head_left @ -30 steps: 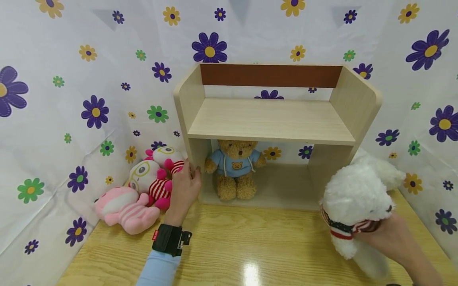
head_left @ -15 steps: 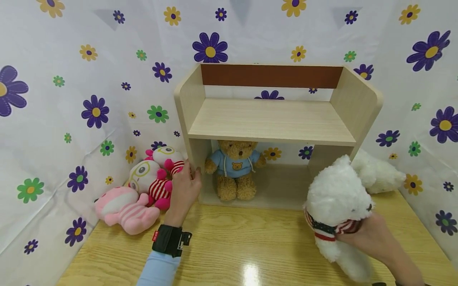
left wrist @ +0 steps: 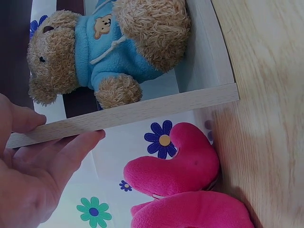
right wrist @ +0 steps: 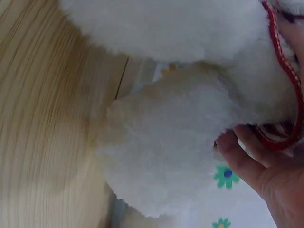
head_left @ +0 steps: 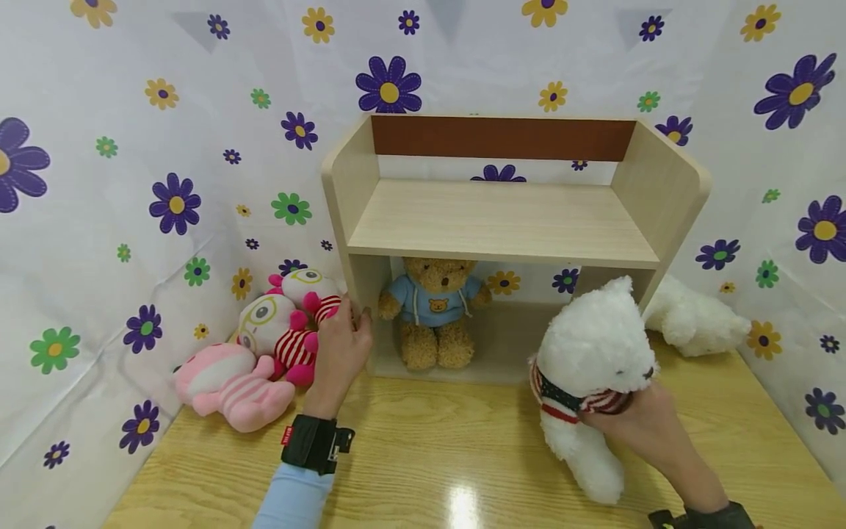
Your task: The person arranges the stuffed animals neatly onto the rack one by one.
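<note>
Standing at the back of the wooden table (head_left: pixel 423 455), the two-tier shelf (head_left: pixel 502 220) is the landmark; its rear lower edge is hidden behind the toys in and before it. Under the upper board, toward the shelf's left side, sits a brown teddy in a blue hoodie (head_left: pixel 432 312); the board cuts off the top of its head. In front of the shelf's right post, the white plush dog (head_left: pixel 591 367) with its striped red and navy scarf is held off to the right of the teddy, its hindquarters touching the table. The right hand (head_left: pixel 637 422) grips it at the neck, fingers curled into the fur; the fingertips are buried in the plush and cannot be counted. Beyond the shelf's right post lies a second white plush (head_left: pixel 694 319), partly hidden by that post. Left of the shelf lies a heap of pink plush toys (head_left: pixel 264 353). The left hand (head_left: pixel 340 353) holds the shelf's left upright, thumb inside, fingers outside.
</note>
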Tool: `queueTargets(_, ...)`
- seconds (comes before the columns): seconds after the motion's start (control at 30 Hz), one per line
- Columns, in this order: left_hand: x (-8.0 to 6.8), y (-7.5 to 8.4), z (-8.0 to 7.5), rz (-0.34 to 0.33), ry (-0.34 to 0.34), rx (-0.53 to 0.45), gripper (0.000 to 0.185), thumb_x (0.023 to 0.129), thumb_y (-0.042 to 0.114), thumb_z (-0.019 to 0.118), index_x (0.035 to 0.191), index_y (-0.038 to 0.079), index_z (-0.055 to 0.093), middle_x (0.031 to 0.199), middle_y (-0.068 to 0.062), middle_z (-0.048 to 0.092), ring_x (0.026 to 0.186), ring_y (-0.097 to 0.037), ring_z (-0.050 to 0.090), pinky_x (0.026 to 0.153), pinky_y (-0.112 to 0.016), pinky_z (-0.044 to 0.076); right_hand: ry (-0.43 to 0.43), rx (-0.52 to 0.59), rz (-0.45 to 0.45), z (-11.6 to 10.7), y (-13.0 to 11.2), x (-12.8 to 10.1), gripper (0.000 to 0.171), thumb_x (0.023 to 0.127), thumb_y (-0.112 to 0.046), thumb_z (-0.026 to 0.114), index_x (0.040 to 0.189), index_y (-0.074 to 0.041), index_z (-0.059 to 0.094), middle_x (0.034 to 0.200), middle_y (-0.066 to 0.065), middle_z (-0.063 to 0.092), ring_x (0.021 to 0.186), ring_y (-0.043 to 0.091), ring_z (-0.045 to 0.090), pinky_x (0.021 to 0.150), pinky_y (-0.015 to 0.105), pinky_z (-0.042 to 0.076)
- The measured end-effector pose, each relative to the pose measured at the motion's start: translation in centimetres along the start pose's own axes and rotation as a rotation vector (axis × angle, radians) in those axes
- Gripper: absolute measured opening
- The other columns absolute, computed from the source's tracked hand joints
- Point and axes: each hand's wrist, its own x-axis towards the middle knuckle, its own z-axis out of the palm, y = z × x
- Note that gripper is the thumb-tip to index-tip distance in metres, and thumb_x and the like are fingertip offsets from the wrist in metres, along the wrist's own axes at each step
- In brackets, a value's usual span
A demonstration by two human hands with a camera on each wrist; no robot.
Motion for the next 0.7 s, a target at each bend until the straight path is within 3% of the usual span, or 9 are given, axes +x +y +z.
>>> queueTargets(0.17, -0.1, 0.2, -0.1, -0.024, -0.021, -0.013, 0.031, 0.099, 0.016, 0.06, 0.125, -0.002, 0.059, 0.105, -0.03, 0.074, 0.087, -0.045, 0.074, 0.073, -0.056, 0.06, 0.071, 0.006, -0.023, 2.1, -0.3, 0.6, 0.077, 0.064, -0.019, 0.098, 0.13, -0.01, 0.058, 0.118, 0.009, 0.07, 0.108, -0.011, 0.053, 0.086, 0.007, 0.043)
queueTargets(0.27, -0.2, 0.3, -0.2, -0.037, -0.031, -0.019, 0.03, 0.1, 0.016, 0.059, 0.124, -0.002, 0.059, 0.103, -0.029, 0.074, 0.085, -0.043, 0.073, 0.072, -0.055, 0.059, 0.103, 0.009, -0.027, 3.2, -0.6, 0.9, 0.077, 0.064, -0.017, 0.097, 0.13, -0.009, 0.058, 0.118, 0.01, 0.071, 0.109, 0.001, 0.06, 0.086, 0.008, 0.045)
queueTargets(0.47, -0.1, 0.2, -0.2, -0.041, -0.038, -0.032, 0.032, 0.1, 0.017, 0.058, 0.126, -0.002, 0.059, 0.104, -0.028, 0.074, 0.088, -0.042, 0.073, 0.074, -0.056, 0.058, 0.156, 0.023, -0.004, 4.8, -1.0, 1.8, 0.075, 0.066, -0.015, 0.095, 0.13, -0.004, 0.057, 0.117, 0.015, 0.071, 0.108, 0.029, 0.069, 0.083, 0.039, 0.057)
queueTargets(0.7, -0.1, 0.2, -0.3, -0.062, -0.056, -0.04, 0.036, 0.101, 0.017, 0.058, 0.131, -0.001, 0.057, 0.112, -0.029, 0.073, 0.095, -0.042, 0.074, 0.079, -0.056, 0.059, 0.189, 0.061, 0.024, 5.8, -1.1, 2.9, 0.075, 0.069, -0.02, 0.095, 0.133, -0.008, 0.057, 0.12, 0.014, 0.071, 0.112, 0.029, 0.069, 0.086, 0.034, 0.055)
